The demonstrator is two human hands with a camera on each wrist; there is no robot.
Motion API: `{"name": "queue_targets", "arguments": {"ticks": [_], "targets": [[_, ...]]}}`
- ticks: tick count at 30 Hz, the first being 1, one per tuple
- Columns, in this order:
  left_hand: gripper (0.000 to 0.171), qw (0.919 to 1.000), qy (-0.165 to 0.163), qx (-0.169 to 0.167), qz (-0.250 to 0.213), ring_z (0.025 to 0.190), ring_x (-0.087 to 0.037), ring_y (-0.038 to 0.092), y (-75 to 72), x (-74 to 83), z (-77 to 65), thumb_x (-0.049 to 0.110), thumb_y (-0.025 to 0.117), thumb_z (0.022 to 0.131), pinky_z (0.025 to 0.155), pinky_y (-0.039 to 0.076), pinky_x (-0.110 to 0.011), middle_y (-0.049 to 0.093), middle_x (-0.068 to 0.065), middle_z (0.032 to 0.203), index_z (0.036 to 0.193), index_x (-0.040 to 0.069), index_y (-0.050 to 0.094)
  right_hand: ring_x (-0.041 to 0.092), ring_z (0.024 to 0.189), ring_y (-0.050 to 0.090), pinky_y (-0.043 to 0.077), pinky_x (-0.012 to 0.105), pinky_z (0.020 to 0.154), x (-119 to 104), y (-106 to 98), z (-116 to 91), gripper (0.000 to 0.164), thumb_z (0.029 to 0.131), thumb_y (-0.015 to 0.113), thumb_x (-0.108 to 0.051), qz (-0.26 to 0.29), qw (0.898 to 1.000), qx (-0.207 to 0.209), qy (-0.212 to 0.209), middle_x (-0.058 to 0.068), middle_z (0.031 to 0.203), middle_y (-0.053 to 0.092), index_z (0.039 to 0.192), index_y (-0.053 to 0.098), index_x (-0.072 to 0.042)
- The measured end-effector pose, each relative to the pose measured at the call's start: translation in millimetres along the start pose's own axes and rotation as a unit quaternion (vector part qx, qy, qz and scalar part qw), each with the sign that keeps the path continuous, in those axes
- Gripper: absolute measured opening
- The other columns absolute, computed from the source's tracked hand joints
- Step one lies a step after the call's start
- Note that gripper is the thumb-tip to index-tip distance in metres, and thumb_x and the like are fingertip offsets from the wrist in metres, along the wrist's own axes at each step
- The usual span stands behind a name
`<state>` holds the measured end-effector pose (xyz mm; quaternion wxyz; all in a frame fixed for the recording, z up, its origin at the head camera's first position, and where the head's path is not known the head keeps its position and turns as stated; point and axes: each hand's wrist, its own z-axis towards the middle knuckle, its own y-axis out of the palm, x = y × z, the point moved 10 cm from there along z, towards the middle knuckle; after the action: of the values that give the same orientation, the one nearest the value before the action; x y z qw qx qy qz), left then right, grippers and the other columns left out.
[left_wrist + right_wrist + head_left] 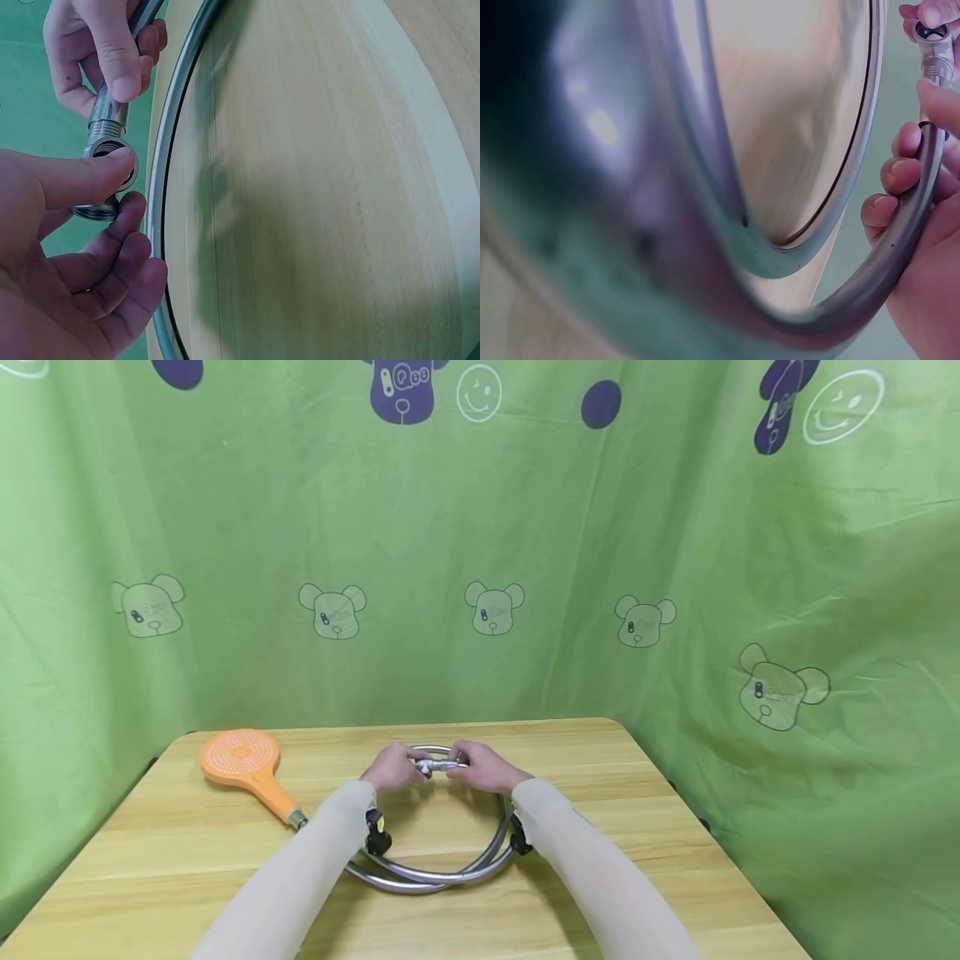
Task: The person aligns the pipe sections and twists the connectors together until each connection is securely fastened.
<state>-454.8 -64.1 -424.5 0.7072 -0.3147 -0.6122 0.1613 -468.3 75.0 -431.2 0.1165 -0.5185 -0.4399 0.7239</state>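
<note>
My left hand (395, 767) pinches a small chrome threaded tee fitting (105, 150) between thumb and fingers. Its open mouths show in the left wrist view. My right hand (483, 766) grips the end of a grey metallic shower hose (907, 225) at its chrome connector (110, 107). Connector and fitting meet end to end, with a few threads visible at the joint. Both hands are close together above the table. The hose loops round below them, and its other end joins an orange shower head (240, 756) lying face up at the left.
The wooden table (637, 860) lies under everything. Green curtain (420, 527) with bear prints hangs behind it and at both sides. Hose coils (442, 881) rest on the table between my forearms.
</note>
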Motion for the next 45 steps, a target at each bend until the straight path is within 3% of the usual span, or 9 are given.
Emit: {"name": "queue_targets", "arguments": {"ticks": [5,12,20,24,28,31,37,45], "targets": [[0.039,0.9999,-0.005,-0.006,-0.01,0.078,-0.019,0.053,0.9,-0.7,-0.3,0.0,0.08,0.077,0.073,0.043,-0.029,0.075,-0.003,0.094,0.113,0.014,0.077,0.014,0.075,0.053,0.048,0.029,0.069,-0.6,-0.3,0.8,0.006,0.096,0.067,-0.018,-0.006,1.0,-0.007,-0.006,0.003,0.085,0.06,0.098,0.066,-0.012],[0.038,1.0,-0.005,-0.005,-0.001,0.085,-0.02,0.057,0.3,-0.7,-3.8,0.001,0.081,0.076,0.078,0.046,-0.032,0.075,-0.003,0.098,0.112,0.014,0.078,0.01,0.069,0.048,0.044,0.026,0.064,0.1,3.8,0.0,0.029,0.103,0.058,-0.03,-0.023,0.999,-0.034,-0.007,0.019,0.092,0.066,0.111,0.073,-0.007],[0.04,0.9998,-0.008,-0.018,-0.005,0.087,-0.019,0.058,5.7,-4.1,-4.8,0.004,0.081,0.076,0.086,0.048,-0.038,0.075,-0.001,0.1,0.113,0.018,0.077,0.01,0.058,0.037,0.036,0.025,0.055,-0.3,5.5,-4.0,0.037,0.106,0.05,-0.033,-0.032,0.998,-0.046,0.0,-0.005,0.065,0.042,0.108,0.074,-0.004],[0.041,0.9997,-0.014,-0.013,-0.016,0.094,-0.021,0.059,5.0,-5.2,-3.5,0.003,0.081,0.077,0.093,0.048,-0.043,0.075,-0.004,0.108,0.114,0.018,0.077,0.011,0.063,0.043,0.04,0.026,0.06,-2.3,4.8,-4.8,0.035,0.104,0.052,-0.036,-0.029,0.999,-0.036,0.005,0.002,0.072,0.052,0.107,0.071,-0.007],[0.044,0.9995,-0.019,-0.008,-0.023,0.093,-0.02,0.059,3.9,-5.3,-2.8,0.001,0.081,0.076,0.089,0.048,-0.039,0.074,-0.008,0.113,0.117,0.015,0.076,0.013,0.075,0.051,0.046,0.029,0.068,0.4,4.7,-4.7,0.023,0.1,0.061,-0.034,-0.006,1.0,-0.016,0.013,0.006,0.089,0.061,0.107,0.062,-0.012],[0.045,0.9996,-0.017,-0.007,-0.021,0.086,-0.019,0.058,3.4,-4.8,-3.1,0.0,0.081,0.076,0.08,0.047,-0.032,0.074,-0.008,0.109,0.118,0.014,0.075,0.015,0.078,0.051,0.047,0.031,0.07,1.9,4.6,-4.5,0.02,0.097,0.067,-0.028,0.003,1.0,-0.012,0.011,0.002,0.089,0.057,0.105,0.057,-0.012],[0.046,0.9998,-0.011,-0.008,-0.016,0.084,-0.019,0.058,2.0,-3.8,-3.4,0.001,0.081,0.075,0.079,0.047,-0.032,0.075,-0.007,0.107,0.119,0.014,0.075,0.015,0.079,0.052,0.046,0.03,0.071,-0.6,2.8,-3.2,0.012,0.097,0.066,-0.024,-0.002,1.0,-0.016,-0.01,0.0,0.087,0.057,0.101,0.06,-0.013],[0.045,0.9999,-0.006,-0.001,-0.014,0.094,-0.02,0.06,0.3,-2.5,-4.2,-0.001,0.08,0.075,0.09,0.049,-0.04,0.072,-0.011,0.122,0.118,0.014,0.075,0.011,0.061,0.041,0.04,0.025,0.059,-3.0,2.7,-1.8,0.038,0.107,0.049,-0.033,-0.033,0.999,-0.036,-0.009,-0.004,0.069,0.048,0.108,0.073,-0.004]]}}
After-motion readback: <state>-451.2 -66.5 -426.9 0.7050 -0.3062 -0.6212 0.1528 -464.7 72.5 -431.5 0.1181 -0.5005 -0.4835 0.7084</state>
